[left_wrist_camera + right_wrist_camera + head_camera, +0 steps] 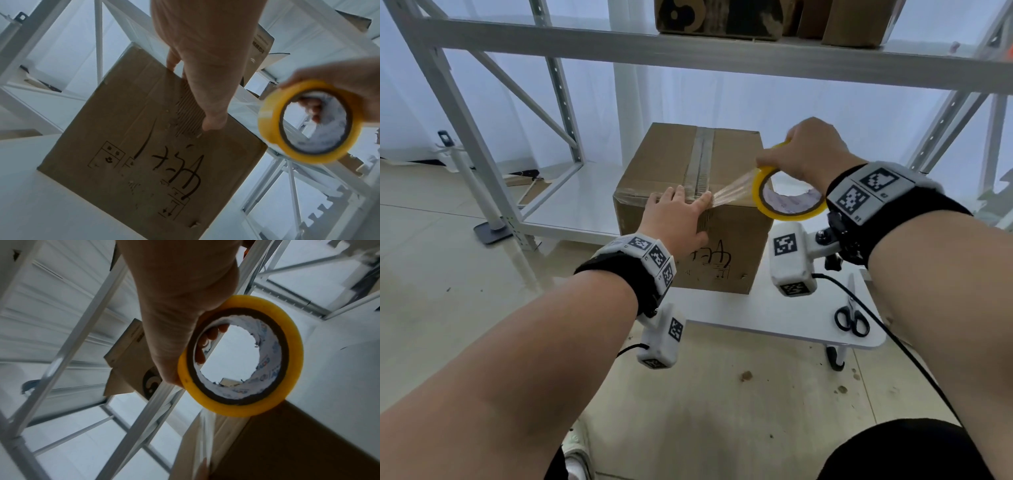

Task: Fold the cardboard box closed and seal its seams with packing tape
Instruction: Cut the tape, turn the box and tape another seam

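Note:
A closed cardboard box (664, 161) with black writing on its front stands on a small white table (784, 322); a tape strip runs along its top centre seam. My left hand (678, 216) lies flat over the box's near top edge (144, 146), fingers straight, thumb pressing the tape end against the front face. My right hand (808, 154) grips a yellow roll of clear packing tape (787, 195) to the right of the box, fingers through its core (240, 356). A clear stretch of tape (732, 190) spans from the roll to my left fingertips.
Black-handled scissors (852, 317) lie on the table's right end. A white metal shelf rack (551, 44) stands behind, with cardboard boxes (722, 17) on its upper shelf. A cable (859, 308) trails from the right wrist camera.

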The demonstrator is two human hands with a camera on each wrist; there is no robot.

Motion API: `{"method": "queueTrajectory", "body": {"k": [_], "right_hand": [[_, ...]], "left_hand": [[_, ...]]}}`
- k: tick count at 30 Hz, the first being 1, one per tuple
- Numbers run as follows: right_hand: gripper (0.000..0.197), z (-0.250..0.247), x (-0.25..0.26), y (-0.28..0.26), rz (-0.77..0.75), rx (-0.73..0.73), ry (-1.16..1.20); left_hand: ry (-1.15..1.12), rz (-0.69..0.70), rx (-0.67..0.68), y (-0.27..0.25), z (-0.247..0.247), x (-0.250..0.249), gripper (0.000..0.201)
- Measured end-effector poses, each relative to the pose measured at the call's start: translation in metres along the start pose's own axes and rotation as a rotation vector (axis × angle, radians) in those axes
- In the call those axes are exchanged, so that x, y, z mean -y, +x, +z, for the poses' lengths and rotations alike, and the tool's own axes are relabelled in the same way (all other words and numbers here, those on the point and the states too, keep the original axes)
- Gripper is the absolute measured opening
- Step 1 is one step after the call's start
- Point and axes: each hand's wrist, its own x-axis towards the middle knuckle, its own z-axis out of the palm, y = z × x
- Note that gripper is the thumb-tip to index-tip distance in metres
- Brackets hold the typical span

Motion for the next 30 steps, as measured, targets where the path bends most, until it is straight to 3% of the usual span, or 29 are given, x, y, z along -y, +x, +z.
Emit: {"method": "queueTrajectory", "body": {"k": [11, 15, 21, 26, 30], "right_hand": [[0.034, 0.007, -0.004, 0.000, -0.053, 0.029, -0.207], [0.036, 0.012, 0.005, -0.001, -0.141, 0.027, -0.364], [0.036, 0.009, 0.003, -0.001, -0.121, 0.048, -0.305], [0.037, 0.006, -0.008, 0.002, -0.040, 0.053, -0.191], [0.036, 0.006, -0.010, -0.001, -0.053, 0.044, -0.190]], "left_hand": [[0.059, -0.112, 0.125, 0.007, -0.012, -0.034, 0.081], [0.024, -0.057, 0.034, 0.010, -0.007, -0.047, 0.076], [-0.099, 0.040, -0.092, 0.006, 0.002, -0.002, 0.062], [-0.100, -0.107, -0.096, -0.010, 0.005, 0.050, 0.062], [-0.039, -0.166, -0.047, -0.014, 0.004, 0.048, 0.068]]}}
